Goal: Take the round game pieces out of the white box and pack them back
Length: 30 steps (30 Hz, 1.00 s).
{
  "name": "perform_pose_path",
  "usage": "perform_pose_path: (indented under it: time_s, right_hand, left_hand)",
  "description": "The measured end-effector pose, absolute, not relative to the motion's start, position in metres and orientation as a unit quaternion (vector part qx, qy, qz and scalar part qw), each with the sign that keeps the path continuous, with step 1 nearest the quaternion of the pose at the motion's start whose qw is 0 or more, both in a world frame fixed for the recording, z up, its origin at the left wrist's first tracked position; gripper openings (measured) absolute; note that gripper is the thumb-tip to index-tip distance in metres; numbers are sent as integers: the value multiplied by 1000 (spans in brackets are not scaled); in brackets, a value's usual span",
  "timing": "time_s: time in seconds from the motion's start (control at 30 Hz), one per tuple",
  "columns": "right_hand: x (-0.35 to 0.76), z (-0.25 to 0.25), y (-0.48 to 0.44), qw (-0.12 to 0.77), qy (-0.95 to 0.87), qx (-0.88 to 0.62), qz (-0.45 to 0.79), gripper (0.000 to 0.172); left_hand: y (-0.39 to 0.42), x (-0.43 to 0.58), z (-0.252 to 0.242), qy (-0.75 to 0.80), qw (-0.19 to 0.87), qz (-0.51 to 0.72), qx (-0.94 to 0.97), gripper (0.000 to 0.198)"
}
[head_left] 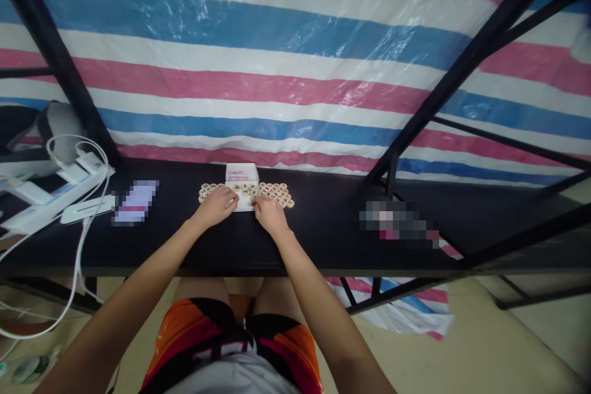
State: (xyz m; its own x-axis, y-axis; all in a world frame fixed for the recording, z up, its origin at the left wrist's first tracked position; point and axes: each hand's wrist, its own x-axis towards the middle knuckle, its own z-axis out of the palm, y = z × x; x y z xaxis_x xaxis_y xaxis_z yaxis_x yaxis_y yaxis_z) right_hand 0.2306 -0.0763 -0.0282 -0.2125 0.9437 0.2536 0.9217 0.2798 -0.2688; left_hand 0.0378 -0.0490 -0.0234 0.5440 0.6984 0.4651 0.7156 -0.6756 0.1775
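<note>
A small white box (244,204) stands on the black table with its lid (242,172) raised at the back. Several round Chinese chess pieces (246,187) lie in its far part, while the near part shows bare white. At the box's left side my left hand (217,207) is closed, fingers curled over the edge. My right hand (271,213) is closed at the right side, fingertips bent together by the rim. Whatever either hand grips is hidden or too small to make out. Dark-marked pieces (205,189) sit left of the box, and red-marked pieces (279,192) are grouped right.
Left on the black table (323,243) are a white power strip (55,197) with cables, a white flat device (87,209) and a blurred phone-like object (136,202). A blurred item (397,221) lies right. Black metal bars (427,111) and a striped sheet (258,86) stand behind.
</note>
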Motion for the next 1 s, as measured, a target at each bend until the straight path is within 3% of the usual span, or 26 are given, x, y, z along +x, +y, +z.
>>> perform_pose_path:
  time_s: [0.43,0.77,1.0]
  right_hand:
    - [231,-25,-78,168,-785,-593,60,33]
    - [236,-32,-72,274,-771,-556,147,37]
    - [236,-33,-70,285,-760,-558,172,34]
  left_hand:
    - [-61,49,-31,-369,19,-196,-908,38]
    - [-60,48,-36,-377,-2,-150,-914,46]
    - [-56,48,-39,-390,3,-150,-908,47]
